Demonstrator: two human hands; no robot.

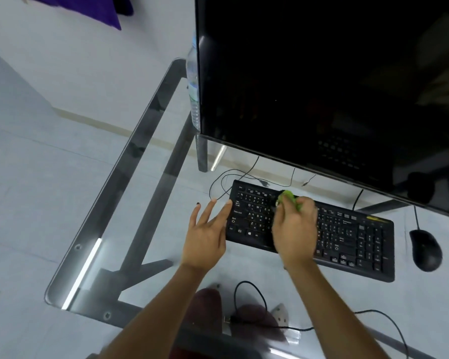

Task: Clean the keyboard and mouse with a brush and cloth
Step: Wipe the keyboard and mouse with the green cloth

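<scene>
A black keyboard [347, 237] lies on the glass desk below the monitor. My right hand [294, 229] is over its left-middle keys, closed around a green cleaning tool [288, 198] whose tip sticks out past my fingers onto the upper key rows; it is blurred, so I cannot tell whether it is a brush or a cloth. My left hand [208, 229] rests with fingers spread at the keyboard's left edge, fingertips touching it, holding nothing. A black mouse [425, 250] sits on the desk right of the keyboard.
A large dark monitor [322, 86] overhangs the keyboard's far side. A clear plastic bottle [193, 81] stands behind the monitor's left edge. Thin cables [226, 182] loop near the keyboard's far left corner, another cable [252, 304] lies near me. The glass desk [109, 203] has a grey metal frame.
</scene>
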